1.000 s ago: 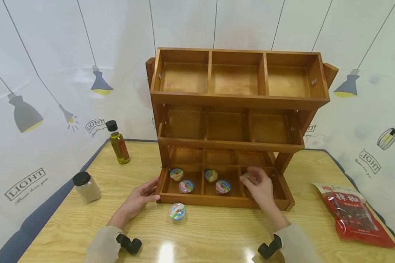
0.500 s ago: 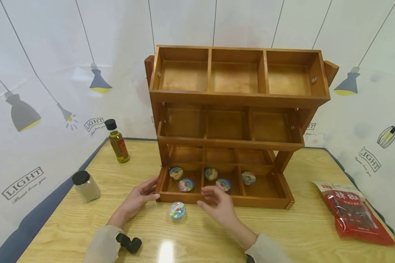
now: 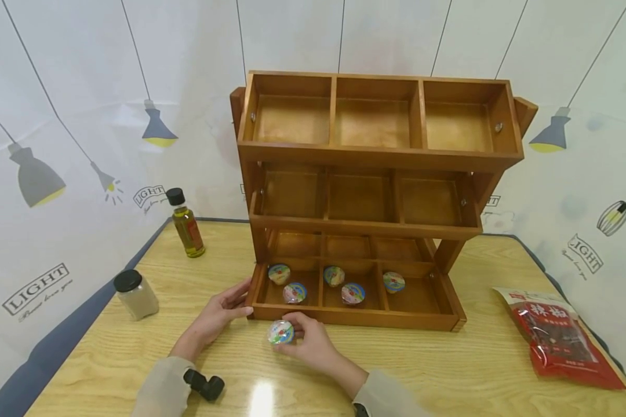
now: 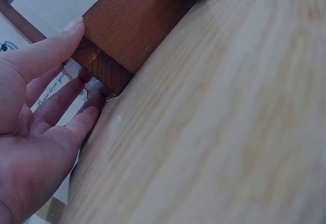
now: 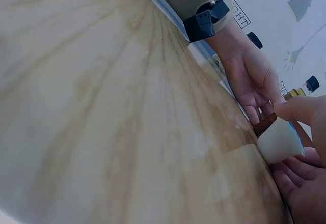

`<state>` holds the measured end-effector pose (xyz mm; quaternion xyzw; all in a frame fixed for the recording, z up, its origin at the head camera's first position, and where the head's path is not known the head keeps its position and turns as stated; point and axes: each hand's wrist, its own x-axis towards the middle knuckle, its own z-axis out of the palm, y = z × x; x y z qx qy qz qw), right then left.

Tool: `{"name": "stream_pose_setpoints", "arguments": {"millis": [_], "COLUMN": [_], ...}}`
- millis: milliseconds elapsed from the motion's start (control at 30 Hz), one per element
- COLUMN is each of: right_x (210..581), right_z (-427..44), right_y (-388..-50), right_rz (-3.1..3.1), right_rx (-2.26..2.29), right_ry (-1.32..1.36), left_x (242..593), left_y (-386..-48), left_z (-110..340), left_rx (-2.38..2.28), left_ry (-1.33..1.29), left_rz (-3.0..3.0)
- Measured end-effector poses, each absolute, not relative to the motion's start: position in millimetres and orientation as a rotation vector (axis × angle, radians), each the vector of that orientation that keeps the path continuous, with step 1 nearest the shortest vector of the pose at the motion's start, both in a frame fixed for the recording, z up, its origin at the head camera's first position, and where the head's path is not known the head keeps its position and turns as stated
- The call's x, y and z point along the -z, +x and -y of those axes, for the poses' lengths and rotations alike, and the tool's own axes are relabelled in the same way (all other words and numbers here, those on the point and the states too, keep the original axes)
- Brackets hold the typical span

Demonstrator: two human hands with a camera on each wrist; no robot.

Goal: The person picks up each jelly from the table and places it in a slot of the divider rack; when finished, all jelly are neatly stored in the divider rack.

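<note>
My right hand [image 3: 313, 346] pinches a jelly cup [image 3: 280, 332] with a printed foil lid, on the table in front of the rack. In the right wrist view, the thumb and fingers lie on both sides of the white cup [image 5: 278, 142]. My left hand [image 3: 218, 315] touches the front left corner of the brown wooden rack [image 3: 381, 156], its thumb at the front and its fingers along the side. The bottom tier holds several jelly cups: two in the left compartment, two in the middle, and one jelly cup [image 3: 393, 282] in the right.
An oil bottle [image 3: 189, 227] and a black-lidded jar [image 3: 137, 295] stand on the table's left. At the right lies a red food packet [image 3: 560, 341]. The rack's two upper tiers, each with three compartments, overhang the bottom one.
My right hand has left a jelly cup in the bottom right compartment, moved left and down, and taken hold of the cup on the table. The left hand has stayed put.
</note>
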<state>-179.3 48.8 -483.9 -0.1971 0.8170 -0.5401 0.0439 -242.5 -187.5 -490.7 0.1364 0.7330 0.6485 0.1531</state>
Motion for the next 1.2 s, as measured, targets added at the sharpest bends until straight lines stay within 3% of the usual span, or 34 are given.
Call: {"name": "stream_pose_setpoints", "arguments": {"millis": [267,533,800,1200], "right_x": [454,484,487,442], "right_z": [-47,-49,-57,-150], "right_y": [-165,-180,-183,-179], "right_rz": [-2.463,-2.492,-2.395,-2.414], "right_rx": [1.667,1.633,1.677,1.543], "right_ry": [-0.609,-0.603,-0.656,-0.814], "left_x": [490,490,492,493], "left_y": [-241,-243,-244,-245], "left_z": [187,187,187,189], "left_rx": [-1.871,-1.856,-1.86,-1.869], "left_ry": [0.392,0.368,0.381,0.399], "left_rz": [-2.098,-2.112,-2.098,-2.082]}}
